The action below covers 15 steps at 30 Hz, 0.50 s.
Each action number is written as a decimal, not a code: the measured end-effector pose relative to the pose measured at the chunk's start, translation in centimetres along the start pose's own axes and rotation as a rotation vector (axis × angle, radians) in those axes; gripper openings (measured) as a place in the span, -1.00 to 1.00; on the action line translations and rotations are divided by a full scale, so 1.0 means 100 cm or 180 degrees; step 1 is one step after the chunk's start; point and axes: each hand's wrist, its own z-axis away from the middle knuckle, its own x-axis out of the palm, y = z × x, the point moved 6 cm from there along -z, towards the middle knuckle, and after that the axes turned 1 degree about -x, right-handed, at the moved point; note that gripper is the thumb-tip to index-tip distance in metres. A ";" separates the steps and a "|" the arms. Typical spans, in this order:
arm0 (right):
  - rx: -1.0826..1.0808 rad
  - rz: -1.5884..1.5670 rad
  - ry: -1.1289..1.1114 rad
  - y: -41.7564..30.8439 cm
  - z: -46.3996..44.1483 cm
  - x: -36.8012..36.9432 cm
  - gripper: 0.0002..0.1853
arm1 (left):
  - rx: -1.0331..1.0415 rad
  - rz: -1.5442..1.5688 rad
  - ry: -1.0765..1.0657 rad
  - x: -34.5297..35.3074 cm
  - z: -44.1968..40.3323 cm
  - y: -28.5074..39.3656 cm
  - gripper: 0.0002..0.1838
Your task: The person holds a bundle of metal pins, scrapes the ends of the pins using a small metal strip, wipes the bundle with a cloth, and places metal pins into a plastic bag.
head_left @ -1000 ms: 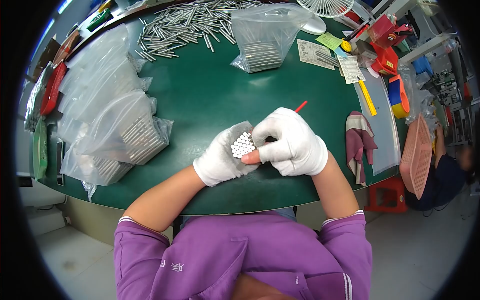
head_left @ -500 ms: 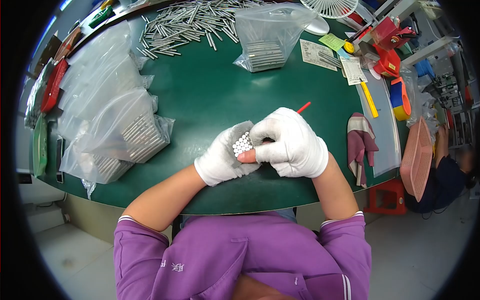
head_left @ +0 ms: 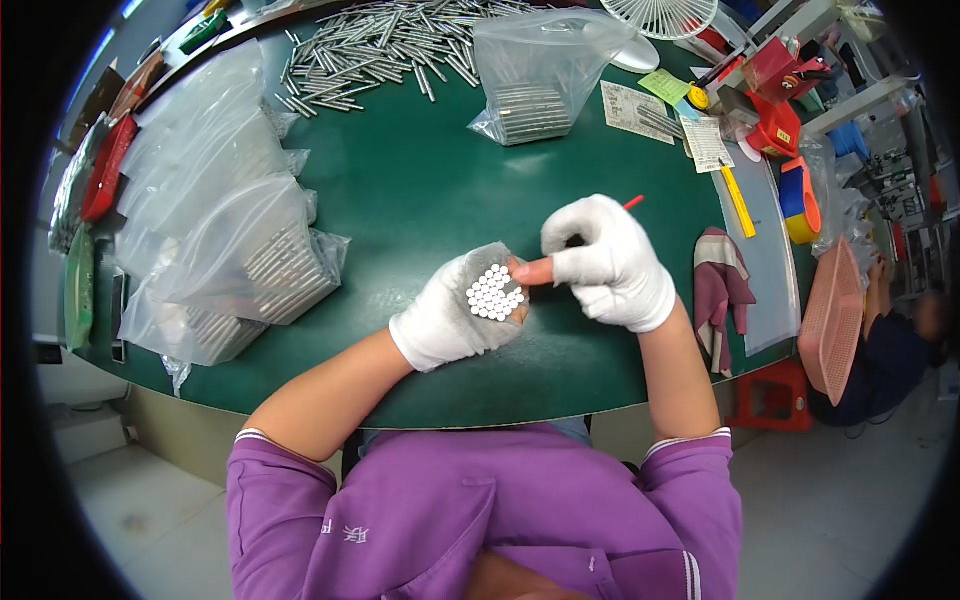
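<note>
A bundle of thin metal rods (head_left: 494, 292), its round ends facing up, is wrapped in the fingers of my left hand (head_left: 447, 312), which wears a white glove. Just right of the bundle is my gloved right hand (head_left: 612, 265), its bare thumb pointing at the bundle's upper edge. A red stick (head_left: 633, 202) pokes out behind the right hand, whose fingers are curled round it. Part of the stick is hidden by the glove.
Loose metal rods (head_left: 385, 50) lie at the back. Clear bags of rods stand at the left (head_left: 290, 265) and back middle (head_left: 533, 112). At the right are a striped cloth (head_left: 722, 285), a yellow cutter (head_left: 738, 200) and a pink basket (head_left: 832, 325). A person (head_left: 880, 350) is beyond.
My right hand has moved up and right, away from the front of the bundle, so more rod ends show. My left hand has barely moved and still holds the rods.
</note>
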 end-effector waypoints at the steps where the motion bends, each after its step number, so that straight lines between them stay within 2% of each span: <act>1: -0.0283 0.0141 0.0097 -0.006 -0.002 0.012 -0.65 | 0.0109 -0.0052 0.0198 -0.002 0.000 -0.002 -0.59; 2: -0.0565 0.0277 0.0203 -0.011 -0.004 0.023 -0.56 | 0.0210 -0.0110 0.0394 -0.005 0.000 -0.002 -0.65; 3: -0.0609 0.0328 -0.0064 -0.017 -0.010 0.026 -0.59 | 0.0201 -0.0120 0.0392 -0.005 -0.001 0.001 -0.65; 6: -0.0359 -0.0051 -0.0017 0.000 -0.004 0.007 -0.61 | 0.0306 -0.0432 0.0167 -0.001 -0.001 0.011 -0.63; 8: -0.0345 0.0106 0.0097 -0.002 -0.003 -0.001 -0.56 | 0.0051 0.0402 0.0195 0.000 0.001 0.001 -0.62; 10: -0.0470 -0.0016 0.0137 -0.008 -0.007 0.014 -0.58 | -0.0081 0.0218 0.0061 -0.001 0.000 -0.006 -0.60; 12: -0.0698 0.0176 0.0096 -0.020 -0.014 0.022 -0.56 | 0.0324 0.0114 0.0417 -0.006 0.004 -0.001 -0.61; 13: -0.0627 0.0065 0.0121 -0.014 -0.012 0.018 -0.58 | 0.0309 0.0106 0.0404 -0.007 0.005 -0.001 -0.61; 15: -0.0400 0.0138 0.0099 0.001 -0.004 0.003 -0.62 | -0.0121 0.0124 0.0136 -0.004 0.004 -0.005 -0.53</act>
